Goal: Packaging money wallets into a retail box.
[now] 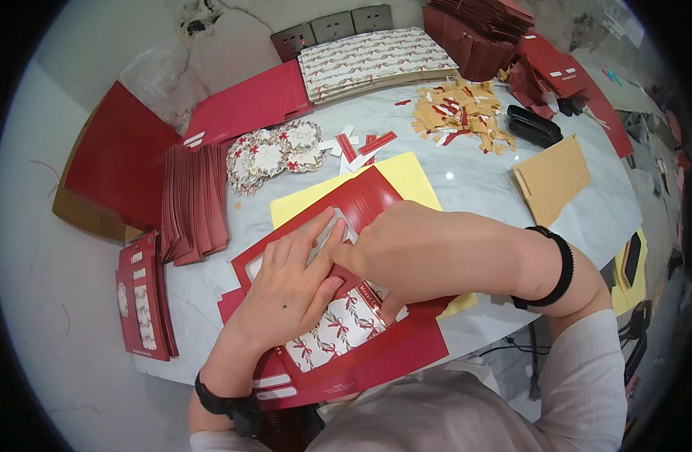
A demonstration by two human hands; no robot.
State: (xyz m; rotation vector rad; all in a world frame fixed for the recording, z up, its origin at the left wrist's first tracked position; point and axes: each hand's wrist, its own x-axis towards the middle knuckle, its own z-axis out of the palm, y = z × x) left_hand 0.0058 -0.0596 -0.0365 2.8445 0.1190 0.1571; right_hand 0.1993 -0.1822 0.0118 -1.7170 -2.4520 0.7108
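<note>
A red card folder (317, 376) with a patterned paper panel (331, 333) and a white-edged cut-out lies at a slant before me. My left hand (292, 282) rests flat on it, fingers spread toward the cut-out. Crossing from the right, my right hand (379, 248) bears down beside the left fingertips. Its thumb touches the panel near a small red label strip (371, 299); its other fingers are partly hidden. Under the folder are a larger crimson sheet (402, 361) and a yellow sheet (419, 175).
Left stand red folded cards (193, 203) and finished-looking red packs (145, 299). Behind lie wreath-shaped cut-outs (272, 152), label strips (360, 147), patterned sheets (379, 62) and paper scraps (459, 116). A black stapler-like object (533, 125) and a kraft card piece (555, 181) are right.
</note>
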